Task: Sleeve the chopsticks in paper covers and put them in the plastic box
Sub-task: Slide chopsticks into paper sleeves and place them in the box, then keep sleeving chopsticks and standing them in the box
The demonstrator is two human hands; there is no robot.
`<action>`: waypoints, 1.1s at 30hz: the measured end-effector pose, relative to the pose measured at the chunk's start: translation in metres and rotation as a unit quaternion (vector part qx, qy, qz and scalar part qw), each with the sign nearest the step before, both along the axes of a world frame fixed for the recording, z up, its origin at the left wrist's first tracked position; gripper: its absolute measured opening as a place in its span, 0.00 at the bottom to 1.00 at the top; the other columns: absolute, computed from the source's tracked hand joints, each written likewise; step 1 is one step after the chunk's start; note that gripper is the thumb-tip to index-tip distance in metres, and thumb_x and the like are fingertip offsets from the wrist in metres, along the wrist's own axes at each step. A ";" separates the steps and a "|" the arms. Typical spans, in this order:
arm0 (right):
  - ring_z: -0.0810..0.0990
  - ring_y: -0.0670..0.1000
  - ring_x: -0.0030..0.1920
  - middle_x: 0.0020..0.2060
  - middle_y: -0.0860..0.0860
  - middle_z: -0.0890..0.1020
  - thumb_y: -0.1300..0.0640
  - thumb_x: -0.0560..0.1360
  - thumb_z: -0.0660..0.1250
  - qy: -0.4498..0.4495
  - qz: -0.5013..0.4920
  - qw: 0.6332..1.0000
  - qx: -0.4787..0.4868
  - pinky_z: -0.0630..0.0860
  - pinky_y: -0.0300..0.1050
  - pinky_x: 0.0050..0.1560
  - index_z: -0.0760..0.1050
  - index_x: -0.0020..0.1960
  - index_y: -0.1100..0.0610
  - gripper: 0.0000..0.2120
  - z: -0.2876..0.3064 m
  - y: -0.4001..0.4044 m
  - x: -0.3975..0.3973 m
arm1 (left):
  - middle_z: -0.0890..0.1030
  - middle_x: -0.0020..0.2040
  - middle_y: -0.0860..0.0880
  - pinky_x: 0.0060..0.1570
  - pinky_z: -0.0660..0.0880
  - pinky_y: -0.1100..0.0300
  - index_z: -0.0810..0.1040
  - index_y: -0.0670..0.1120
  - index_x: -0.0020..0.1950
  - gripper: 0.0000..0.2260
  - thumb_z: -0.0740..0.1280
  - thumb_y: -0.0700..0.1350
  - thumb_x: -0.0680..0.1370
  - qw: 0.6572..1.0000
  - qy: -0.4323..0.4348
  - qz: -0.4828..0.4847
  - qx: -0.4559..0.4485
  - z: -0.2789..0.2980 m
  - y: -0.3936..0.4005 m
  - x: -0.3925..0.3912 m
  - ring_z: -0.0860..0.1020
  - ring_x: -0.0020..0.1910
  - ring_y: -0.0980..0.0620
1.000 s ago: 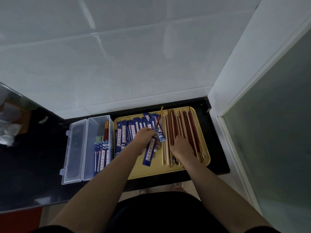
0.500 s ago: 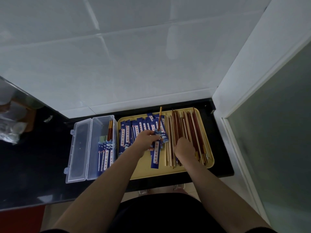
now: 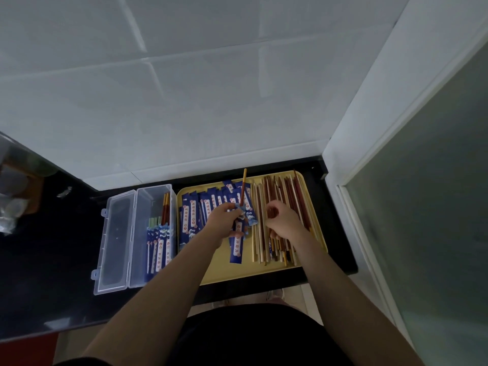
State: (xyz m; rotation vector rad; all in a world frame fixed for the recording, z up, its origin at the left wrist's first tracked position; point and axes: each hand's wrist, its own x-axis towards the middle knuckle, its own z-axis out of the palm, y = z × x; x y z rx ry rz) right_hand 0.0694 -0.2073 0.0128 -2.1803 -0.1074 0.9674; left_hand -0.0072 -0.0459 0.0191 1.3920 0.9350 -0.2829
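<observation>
A yellow tray (image 3: pixel 264 269) holds blue paper covers (image 3: pixel 200 207) on its left half and a pile of loose brown and pale chopsticks (image 3: pixel 285 191) on its right. My left hand (image 3: pixel 223 219) grips a blue sleeve (image 3: pixel 237 245) with a brown chopstick (image 3: pixel 243 187) sticking out of its far end. My right hand (image 3: pixel 284 220) lies curled over the loose chopsticks; what its fingers hold is hidden. The clear plastic box (image 3: pixel 142 249) stands open left of the tray, with several sleeved chopsticks (image 3: pixel 159 245) inside.
The box's lid (image 3: pixel 113 241) lies flat to the left on the black counter (image 3: pixel 52 273). A white tiled wall rises behind, and a white door frame with frosted glass (image 3: pixel 422 207) closes off the right side. Blurred objects sit at the far left edge.
My left hand has kept hold of the sleeve and chopstick, which now stands straighter. My right hand has lifted and curled a little over the loose chopsticks.
</observation>
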 end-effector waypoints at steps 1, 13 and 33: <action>0.82 0.46 0.33 0.48 0.52 0.82 0.63 0.79 0.66 0.010 0.006 1.000 0.012 0.76 0.35 0.30 0.73 0.62 0.50 0.14 0.009 0.000 0.002 | 0.80 0.54 0.40 0.42 0.83 0.51 0.75 0.47 0.59 0.07 0.66 0.43 0.81 1.000 0.001 0.005 0.003 0.000 0.000 0.000 0.84 0.46 0.45; 0.76 0.43 0.27 0.35 0.52 0.81 0.56 0.84 0.59 -0.187 -0.056 0.962 0.193 0.75 0.36 0.31 0.77 0.55 0.56 0.08 0.127 0.009 0.029 | 0.80 0.54 0.39 0.46 0.83 0.50 0.77 0.41 0.57 0.06 0.64 0.41 0.82 0.999 -0.006 0.024 0.020 0.009 0.002 0.005 0.83 0.51 0.42; 0.76 0.39 0.30 0.35 0.50 0.77 0.55 0.86 0.51 -0.280 -0.127 0.932 0.193 0.72 0.28 0.33 0.72 0.54 0.55 0.12 0.120 0.028 0.034 | 0.80 0.45 0.41 0.50 0.80 0.47 0.80 0.43 0.49 0.11 0.58 0.37 0.82 0.998 -0.027 -0.061 0.010 0.020 0.008 0.000 0.80 0.42 0.48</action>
